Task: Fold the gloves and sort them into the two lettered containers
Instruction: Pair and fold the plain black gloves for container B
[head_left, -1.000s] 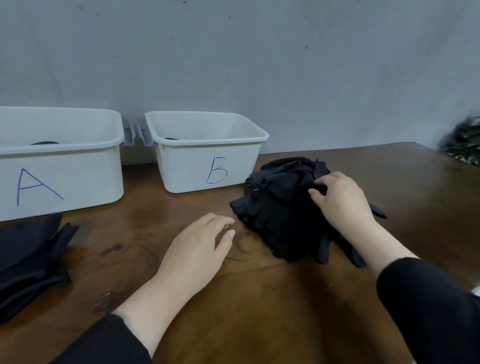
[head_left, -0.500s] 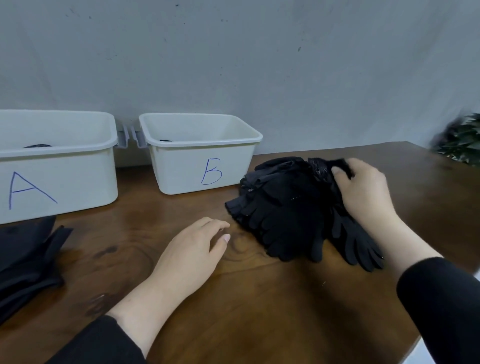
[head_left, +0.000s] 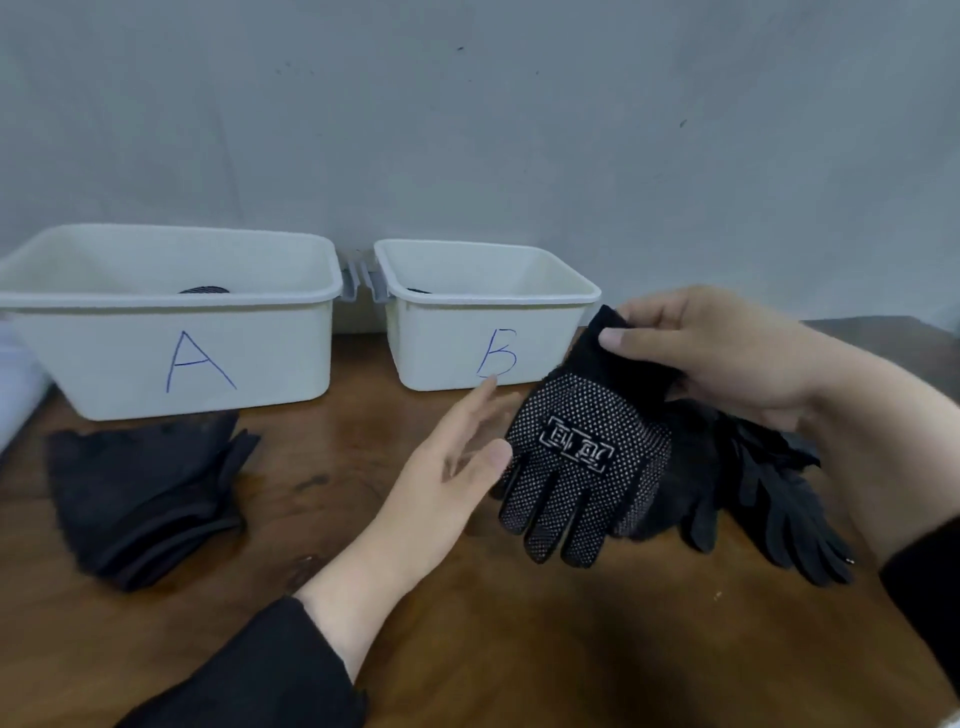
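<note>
One dotted glove (head_left: 582, 457), hanging above the surface (head_left: 467, 649) before bin B (head_left: 483, 332). Right hand (head_left: 727, 358) grip: pinching the cuff. Left hand (head_left: 457, 467): open, fingers straight beside the glove. Risk: cuff slips, glove drops unfolded.

- 2 white containers: container A (head_left: 171, 332) on the left, container B (head_left: 483, 317) to its right, side by side
- 1 dotted glove (head_left: 582, 457) held up, w/ white grip dots & a printed mark on the palm
- 2 heaps of black gloves: left heap (head_left: 145, 488) in front of container A, right heap (head_left: 753, 483) behind the dotted glove; gloves per heap can't be counted
- 1 dark item showing inside each container, so 2 total
- 2 hands: left hand (head_left: 457, 467), right hand (head_left: 727, 353)
- 1 wooden table (head_left: 467, 649)
</note>
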